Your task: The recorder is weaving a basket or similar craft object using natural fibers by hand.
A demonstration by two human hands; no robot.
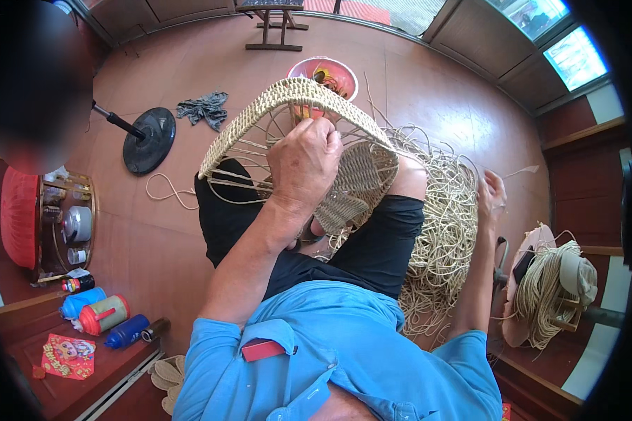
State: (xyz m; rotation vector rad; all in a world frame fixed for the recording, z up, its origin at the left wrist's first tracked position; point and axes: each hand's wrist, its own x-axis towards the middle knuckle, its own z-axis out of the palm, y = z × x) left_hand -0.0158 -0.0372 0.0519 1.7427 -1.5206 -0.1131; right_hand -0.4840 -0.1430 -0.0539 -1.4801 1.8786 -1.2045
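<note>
A half-woven straw basket (298,91) rests across my knees, with a thick braided band along its far edge, bare spoke-like cords inside, and a densely woven part (358,175) at the right. My left hand (302,165) is closed in a fist over the spokes, gripping the basket; its fingertips are mostly hidden. Out to the right, my right hand (491,193) is raised with curled fingers, apparently pinching a straw cord. A thin pale strand end shows just beyond it. Beneath and beside that arm lies a big loose heap of straw cord (442,224).
A pink basin (344,74) stands beyond the basket. A round black stand base (149,140) and a grey cloth (203,110) lie at the left. Flasks (104,313) stand by a low shelf (67,217). A cord coil (548,295) hangs at right; a stool (274,28) is far off.
</note>
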